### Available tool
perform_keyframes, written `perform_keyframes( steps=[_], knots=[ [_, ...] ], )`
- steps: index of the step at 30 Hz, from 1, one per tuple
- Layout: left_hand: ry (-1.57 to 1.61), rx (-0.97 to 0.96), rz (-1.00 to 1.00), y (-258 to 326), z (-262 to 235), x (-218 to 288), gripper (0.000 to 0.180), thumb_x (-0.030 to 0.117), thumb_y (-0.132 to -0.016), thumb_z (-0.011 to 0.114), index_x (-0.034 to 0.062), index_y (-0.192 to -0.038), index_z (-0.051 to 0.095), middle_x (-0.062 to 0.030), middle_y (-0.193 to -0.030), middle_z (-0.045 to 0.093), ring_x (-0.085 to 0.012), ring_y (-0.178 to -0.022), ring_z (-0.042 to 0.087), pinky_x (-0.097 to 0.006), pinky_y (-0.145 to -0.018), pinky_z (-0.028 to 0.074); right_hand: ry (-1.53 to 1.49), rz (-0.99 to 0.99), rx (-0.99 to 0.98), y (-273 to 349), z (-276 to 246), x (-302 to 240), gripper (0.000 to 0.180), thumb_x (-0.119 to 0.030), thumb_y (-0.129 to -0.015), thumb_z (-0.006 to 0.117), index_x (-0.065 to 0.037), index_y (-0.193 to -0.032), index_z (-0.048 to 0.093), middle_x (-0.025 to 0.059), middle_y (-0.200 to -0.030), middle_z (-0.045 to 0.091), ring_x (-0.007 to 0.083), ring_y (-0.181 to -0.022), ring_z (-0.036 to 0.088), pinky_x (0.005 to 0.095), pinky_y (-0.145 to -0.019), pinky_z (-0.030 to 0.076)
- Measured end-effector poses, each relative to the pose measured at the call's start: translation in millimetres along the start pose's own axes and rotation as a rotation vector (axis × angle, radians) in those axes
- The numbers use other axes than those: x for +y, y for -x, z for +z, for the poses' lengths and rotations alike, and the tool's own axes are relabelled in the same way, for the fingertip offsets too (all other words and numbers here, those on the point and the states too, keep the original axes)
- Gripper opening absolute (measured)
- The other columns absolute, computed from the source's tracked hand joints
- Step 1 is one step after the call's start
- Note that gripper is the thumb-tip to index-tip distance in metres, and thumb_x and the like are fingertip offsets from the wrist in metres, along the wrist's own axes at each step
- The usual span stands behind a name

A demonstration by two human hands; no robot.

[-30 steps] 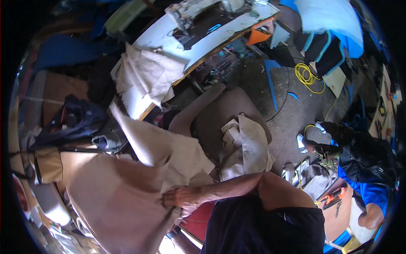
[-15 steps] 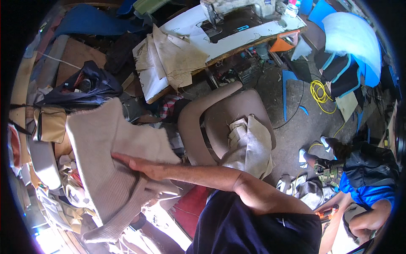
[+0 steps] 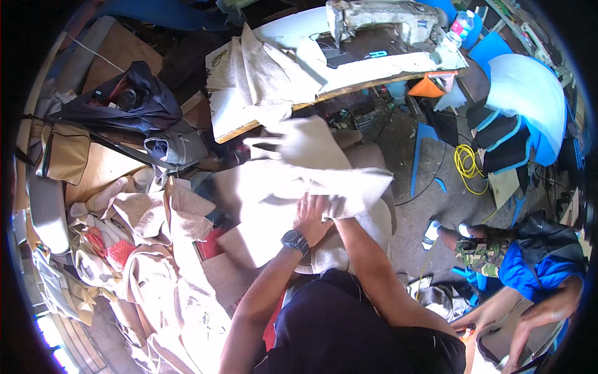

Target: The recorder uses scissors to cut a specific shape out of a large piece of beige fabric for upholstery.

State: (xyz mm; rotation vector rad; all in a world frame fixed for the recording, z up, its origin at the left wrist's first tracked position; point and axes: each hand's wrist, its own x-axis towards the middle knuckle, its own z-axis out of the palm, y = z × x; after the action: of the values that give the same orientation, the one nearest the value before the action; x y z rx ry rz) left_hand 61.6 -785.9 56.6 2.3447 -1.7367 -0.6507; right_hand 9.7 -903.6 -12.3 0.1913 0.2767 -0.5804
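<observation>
I am now gripping the beige cloth (image 3: pixel 311 181) with my left hand (image 3: pixel 310 215), my right hand hidden beneath it so I cannot tell its grip, having swung it from the scrap pile (image 3: pixel 143 249) onto the chair (image 3: pixel 374 218).

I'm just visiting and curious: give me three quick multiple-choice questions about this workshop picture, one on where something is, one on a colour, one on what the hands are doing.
1. Where is the sewing machine?
A. On the table at the top
B. On the floor
C. On the person's lap

2. What colour is the coiled cable on the floor?
A. Red
B. Yellow
C. Green

3. What is the left hand doing?
A. Hanging free
B. Holding scissors
C. Resting on the pale cloth

Answers: 1 A, it stands on the white table. 2 B, the loops are bright yellow. 3 C, the hand with the wristwatch lies on the cloth; the right hand is hidden under it.
</observation>
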Motion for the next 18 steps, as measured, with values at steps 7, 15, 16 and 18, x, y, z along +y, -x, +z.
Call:
perform_keyframes(
  steps=[7, 15, 16, 18],
  knots=[
    [-0.012, 0.127, 0.092, 1, -12, -42, 0.093, 0.034, -0.069, 0.081, 0.0132, -0.149, 0.038, -0.0130, -0.153, 0.036, -0.0308, -0.144, 0.029, -0.056, -0.119, 0.017, 0.121, -0.205, 0.305, -14, -87, 8, 0.062, -0.057, -0.095, 0.039, -0.008, -0.133, 0.041, 0.0139, -0.131, 0.045, 0.0280, -0.124, 0.043, 0.0430, -0.103, 0.035],
    [-0.170, 0.072, 0.088, 35, -35, -24, 0.087, 0.029, -0.070, 0.076, 0.0127, -0.148, 0.040, -0.0124, -0.155, 0.034, -0.0342, -0.142, 0.030, -0.060, -0.113, 0.022, 0.571, -0.323, 0.414, 0, -114, 28, 0.049, -0.048, -0.095, 0.043, -0.008, -0.121, 0.052, 0.0147, -0.116, 0.055, 0.0304, -0.112, 0.052, 0.0442, -0.094, 0.042],
    [-0.224, 0.083, 0.070, 38, -28, -22, 0.087, 0.030, -0.071, 0.076, 0.0125, -0.148, 0.039, -0.0129, -0.155, 0.034, -0.0344, -0.142, 0.029, -0.062, -0.113, 0.022, 0.755, -0.331, 0.413, -4, -119, 26, 0.047, -0.047, -0.095, 0.044, -0.008, -0.120, 0.053, 0.0148, -0.115, 0.057, 0.0307, -0.110, 0.054, 0.0444, -0.093, 0.043],
    [-0.326, 0.055, 0.046, 27, 0, -23, 0.093, 0.037, -0.075, 0.075, 0.0084, -0.152, 0.031, -0.0148, -0.158, 0.026, -0.0365, -0.145, 0.024, -0.064, -0.114, 0.017, 1.517, -0.250, 0.421, -11, -132, 14, 0.044, -0.045, -0.095, 0.045, -0.008, -0.117, 0.056, 0.0150, -0.111, 0.059, 0.0313, -0.107, 0.056, 0.0447, -0.091, 0.045]
  ],
)
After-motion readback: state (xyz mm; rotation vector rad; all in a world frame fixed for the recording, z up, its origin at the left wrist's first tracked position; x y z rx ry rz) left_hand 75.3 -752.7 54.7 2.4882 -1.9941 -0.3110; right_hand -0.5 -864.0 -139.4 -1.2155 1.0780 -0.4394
